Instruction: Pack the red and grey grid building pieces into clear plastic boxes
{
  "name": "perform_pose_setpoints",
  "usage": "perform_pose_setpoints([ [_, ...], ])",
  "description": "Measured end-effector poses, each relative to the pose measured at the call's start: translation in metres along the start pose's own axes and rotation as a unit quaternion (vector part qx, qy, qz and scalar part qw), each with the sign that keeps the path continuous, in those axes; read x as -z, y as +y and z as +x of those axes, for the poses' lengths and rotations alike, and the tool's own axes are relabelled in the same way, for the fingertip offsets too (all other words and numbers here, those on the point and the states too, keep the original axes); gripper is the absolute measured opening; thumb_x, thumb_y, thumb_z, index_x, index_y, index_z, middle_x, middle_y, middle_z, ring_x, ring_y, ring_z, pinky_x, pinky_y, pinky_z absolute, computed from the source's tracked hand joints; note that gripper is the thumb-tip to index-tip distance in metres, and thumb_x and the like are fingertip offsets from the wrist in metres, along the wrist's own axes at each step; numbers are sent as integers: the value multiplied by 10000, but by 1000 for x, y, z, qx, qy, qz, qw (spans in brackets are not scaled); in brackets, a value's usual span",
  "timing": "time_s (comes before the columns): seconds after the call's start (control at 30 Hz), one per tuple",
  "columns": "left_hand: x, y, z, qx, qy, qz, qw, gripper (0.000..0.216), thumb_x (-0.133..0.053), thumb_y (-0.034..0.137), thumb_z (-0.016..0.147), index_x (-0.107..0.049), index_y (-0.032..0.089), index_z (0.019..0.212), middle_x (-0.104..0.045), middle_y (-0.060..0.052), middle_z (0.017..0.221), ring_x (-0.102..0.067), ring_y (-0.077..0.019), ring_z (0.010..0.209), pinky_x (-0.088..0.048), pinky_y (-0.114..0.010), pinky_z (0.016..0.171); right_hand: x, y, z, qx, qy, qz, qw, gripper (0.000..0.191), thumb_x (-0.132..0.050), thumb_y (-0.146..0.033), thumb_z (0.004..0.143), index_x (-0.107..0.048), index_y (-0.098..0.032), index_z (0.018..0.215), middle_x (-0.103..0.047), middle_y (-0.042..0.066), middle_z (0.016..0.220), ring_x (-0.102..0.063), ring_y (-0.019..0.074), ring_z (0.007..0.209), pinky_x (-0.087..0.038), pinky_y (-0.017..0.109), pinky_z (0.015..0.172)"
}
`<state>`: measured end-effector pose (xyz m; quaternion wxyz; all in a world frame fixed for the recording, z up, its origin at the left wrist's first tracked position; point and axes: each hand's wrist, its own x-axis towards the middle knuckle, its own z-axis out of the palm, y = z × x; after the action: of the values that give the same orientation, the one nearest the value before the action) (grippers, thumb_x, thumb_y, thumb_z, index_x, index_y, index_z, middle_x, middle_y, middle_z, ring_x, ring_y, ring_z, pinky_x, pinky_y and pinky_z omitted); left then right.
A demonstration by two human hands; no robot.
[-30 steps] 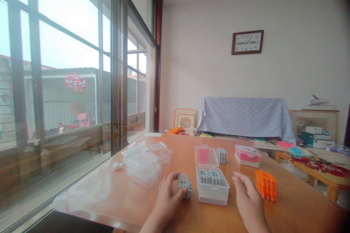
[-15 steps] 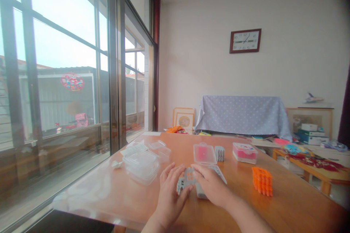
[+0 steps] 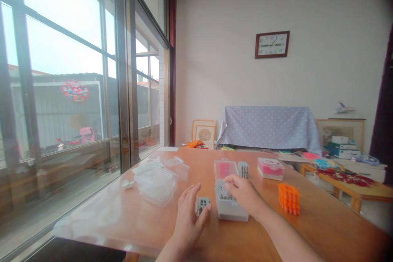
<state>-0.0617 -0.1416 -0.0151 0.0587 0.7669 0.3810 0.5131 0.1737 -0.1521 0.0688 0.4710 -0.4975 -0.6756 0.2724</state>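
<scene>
My left hand (image 3: 188, 213) curves around a small stack of grey plastic pieces (image 3: 203, 204) on the table, thumb at its right side and fingers at its left. A clear plastic box (image 3: 232, 213) holding grey pieces stands just right of it, its lid (image 3: 225, 168) tipped open at the back. Over this box, my right hand (image 3: 242, 190) has its thumb and fingers pinched together at the grey pieces. Whatever lies between those fingertips is hidden. Behind the box stands another grey stack (image 3: 243, 169).
An orange stack of plastic pieces (image 3: 288, 199) stands on the right of the wooden table (image 3: 264, 233). Farther back is a closed clear box with pink contents (image 3: 270, 168). Clear plastic containers (image 3: 155, 184) and a small white object (image 3: 127, 184) lie at the left, near the window.
My right hand has moved from the grey stack in my left hand to the open box. My left hand stays around its stack. The view has shifted slightly.
</scene>
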Motion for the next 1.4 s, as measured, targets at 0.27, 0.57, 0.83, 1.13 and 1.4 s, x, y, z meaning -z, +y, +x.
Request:
perform_pose_setpoints([
  [0.27, -9, -26, 1, 114, -64, 18, 991, 549, -616, 441, 856, -528, 205, 1343, -559, -123, 1379, -470, -296, 1330, -363, -472, 1132, 8, 31, 1, -7, -8, -184, 983, 176, -508, -311, 842, -654, -212, 851, -620, -21, 690, -558, 162, 672, -369, 258, 627],
  [0.57, -7, -17, 7, 176, -137, 53, 973, 616, -642, 503, 773, -568, 239, 1325, -537, -101, 1429, -380, -330, 1402, -292, -467, 1165, 2, 30, -2, -8, -63, -250, 966, 258, -451, -309, 898, -661, -214, 782, -695, 4, 744, -571, 164, 727, -351, 247, 672],
  [0.83, -5, -15, 7, 174, -158, 68, 969, 573, -627, 462, 767, -583, 265, 1303, -553, -68, 1417, -384, -299, 1400, -281, -421, 1166, -1, 26, -5, -9, -85, -278, 957, 346, -387, -372, 956, -605, -210, 741, -676, 5, 743, -547, 158, 710, -292, 248, 628],
  [1.13, -2, -12, 8, 164, -157, 57, 972, 497, -663, 410, 754, -600, 296, 1234, -550, -38, 1415, -396, -275, 1384, -300, -382, 1144, -5, 25, -4, -11, -91, -266, 959, 357, -390, -403, 968, -591, -208, 746, -684, 17, 779, -532, 159, 723, -310, 245, 657],
  [1.4, -2, -13, 5, 150, -122, 21, 981, 517, -692, 323, 735, -588, 297, 1241, -579, -43, 1366, -430, -291, 1345, -307, -437, 1145, -3, 22, -4, 10, -54, -252, 966, 376, -375, -430, 971, -570, -213, 733, -649, -6, 714, -537, 159, 677, -345, 251, 642],
])
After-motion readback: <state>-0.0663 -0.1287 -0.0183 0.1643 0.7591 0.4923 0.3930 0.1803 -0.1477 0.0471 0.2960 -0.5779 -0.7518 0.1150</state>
